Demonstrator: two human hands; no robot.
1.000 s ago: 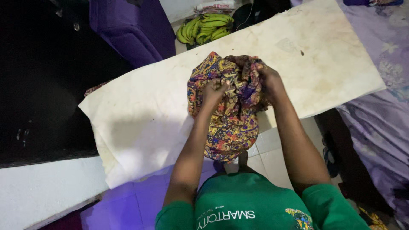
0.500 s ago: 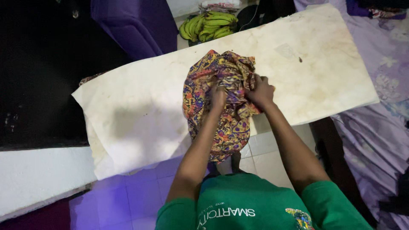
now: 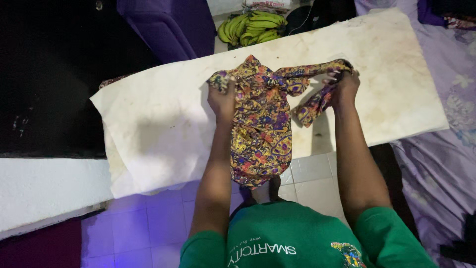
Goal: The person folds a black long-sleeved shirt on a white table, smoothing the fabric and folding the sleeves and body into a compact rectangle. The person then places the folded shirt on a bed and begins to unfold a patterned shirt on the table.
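Observation:
A multicoloured patterned garment [image 3: 263,124] lies spread on a white padded board [image 3: 163,129], its lower part hanging over the near edge. My left hand [image 3: 223,99] grips the garment's left upper edge. My right hand [image 3: 345,87] holds a long strap or sleeve of the garment, pulled out to the right. Both arms reach forward from my green shirt at the bottom of the view.
A bunch of green bananas [image 3: 253,26] lies on the floor beyond the board. A purple chair or container [image 3: 168,30] stands at the back left. Purple floral fabric [image 3: 446,99] lies to the right. Tiled floor [image 3: 307,173] shows under the board.
My hands have moved apart. The bunched garment has been spread out, with its right strap or sleeve drawn out to the right.

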